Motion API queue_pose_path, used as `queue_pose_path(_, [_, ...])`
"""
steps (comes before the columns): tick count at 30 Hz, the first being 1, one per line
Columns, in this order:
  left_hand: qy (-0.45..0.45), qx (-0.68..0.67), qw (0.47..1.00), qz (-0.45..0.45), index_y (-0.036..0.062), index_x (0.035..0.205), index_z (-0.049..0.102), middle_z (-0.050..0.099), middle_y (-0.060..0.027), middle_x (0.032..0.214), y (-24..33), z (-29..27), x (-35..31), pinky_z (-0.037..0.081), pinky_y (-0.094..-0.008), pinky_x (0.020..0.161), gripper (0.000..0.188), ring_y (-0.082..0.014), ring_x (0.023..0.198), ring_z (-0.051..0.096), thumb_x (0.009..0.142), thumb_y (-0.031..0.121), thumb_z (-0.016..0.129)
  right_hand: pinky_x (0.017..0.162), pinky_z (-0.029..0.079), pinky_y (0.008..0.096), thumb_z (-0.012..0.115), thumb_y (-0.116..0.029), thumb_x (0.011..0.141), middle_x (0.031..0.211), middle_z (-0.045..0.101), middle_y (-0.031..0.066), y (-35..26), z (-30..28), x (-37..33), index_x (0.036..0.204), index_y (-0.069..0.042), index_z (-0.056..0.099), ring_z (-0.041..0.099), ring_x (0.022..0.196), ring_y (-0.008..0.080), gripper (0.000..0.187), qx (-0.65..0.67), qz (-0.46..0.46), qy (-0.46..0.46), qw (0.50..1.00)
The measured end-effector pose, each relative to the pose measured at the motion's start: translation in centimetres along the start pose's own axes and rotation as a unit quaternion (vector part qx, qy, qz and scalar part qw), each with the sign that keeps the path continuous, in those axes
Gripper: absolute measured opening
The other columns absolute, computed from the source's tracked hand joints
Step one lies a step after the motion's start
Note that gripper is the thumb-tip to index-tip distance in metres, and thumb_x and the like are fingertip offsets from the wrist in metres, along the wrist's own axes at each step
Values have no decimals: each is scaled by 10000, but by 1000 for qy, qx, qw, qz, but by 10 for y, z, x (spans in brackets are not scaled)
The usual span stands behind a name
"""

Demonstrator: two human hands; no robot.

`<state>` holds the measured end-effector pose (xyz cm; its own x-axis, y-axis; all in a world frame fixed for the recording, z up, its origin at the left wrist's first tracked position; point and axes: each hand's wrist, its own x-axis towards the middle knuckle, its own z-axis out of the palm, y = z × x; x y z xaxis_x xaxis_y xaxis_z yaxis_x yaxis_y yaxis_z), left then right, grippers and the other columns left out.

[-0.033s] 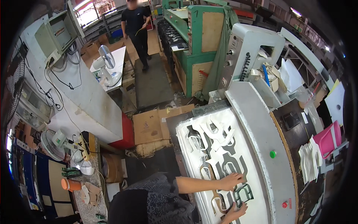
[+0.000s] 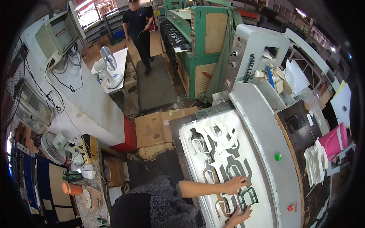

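One bare left hand (image 2: 236, 185) shows in the head view, its fingers extended and slightly parted, seemingly gripping nothing. Nearer, the bare right hand (image 2: 239, 217) has thumb and fingers apart, also seemingly without hold. Between them, just right of the fingertips, a dark-green, rounded-cornered frame-shaped piece (image 2: 248, 196) lies on a white sheet with dark cut-out shapes (image 2: 263, 195); whether any fingertip touches it, I cannot tell. Farther right runs a curved grey metal beam (image 2: 262, 133).
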<state>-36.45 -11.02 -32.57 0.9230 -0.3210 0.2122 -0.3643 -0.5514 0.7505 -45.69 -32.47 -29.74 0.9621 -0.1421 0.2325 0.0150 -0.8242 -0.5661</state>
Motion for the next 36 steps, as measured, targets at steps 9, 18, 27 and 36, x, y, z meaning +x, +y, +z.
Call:
queue_pose_path(9, [72,-56,995,42,87,1526,445,529,-164,1412,-3,9,-12,288,-513,1178,1071,-339,1362,467,584,269,920,1256,224,516,805,-244,927,1401,605,313,12,27,-21,1311,44,654,576,1306,448,503,65,71,49,994])
queue_pose_path(18, [76,-43,996,-9,22,1562,377,526,-186,1452,-6,15,-39,286,-517,1183,1119,-358,1382,465,635,286,944,1182,305,540,799,-187,900,1373,602,255,41,42,-25,1329,8,640,534,1303,412,497,2,-11,59,998])
queue_pose_path(27, [34,40,998,-26,0,1542,406,546,-191,1472,4,0,-30,262,-527,1197,987,-341,1456,406,778,438,851,1120,401,468,876,-93,801,1274,643,219,21,38,-14,1326,12,616,577,1228,392,595,50,37,90,994])
queue_pose_path(36, [-7,25,999,-34,-1,1583,332,531,-197,1494,4,-7,-34,227,-546,1226,1000,-352,1461,403,818,417,822,1064,470,437,878,-106,823,1258,669,206,16,38,-23,1310,27,647,629,1175,352,555,15,40,93,995])
